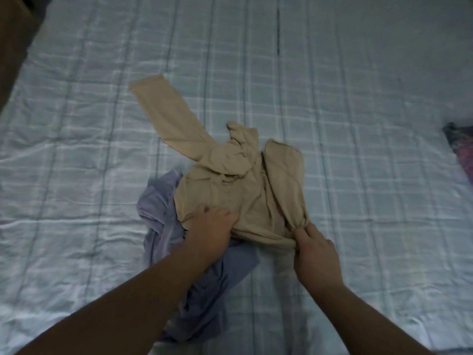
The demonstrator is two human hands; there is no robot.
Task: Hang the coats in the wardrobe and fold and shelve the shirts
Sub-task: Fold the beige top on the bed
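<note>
A beige long-sleeved shirt lies crumpled on the bed, one sleeve stretched out toward the far left, the other folded over its right side. My left hand grips the shirt's near left edge, fingers curled into the cloth. My right hand pinches the near right corner, where the folded sleeve's cuff bunches. Under the beige shirt, a lavender-blue garment lies rumpled, spreading toward me beneath my left forearm.
The bed is covered by a pale blue checked quilt filling the view. A dark, patterned piece of cloth shows at the right edge. A dark brown surface fills the top left corner.
</note>
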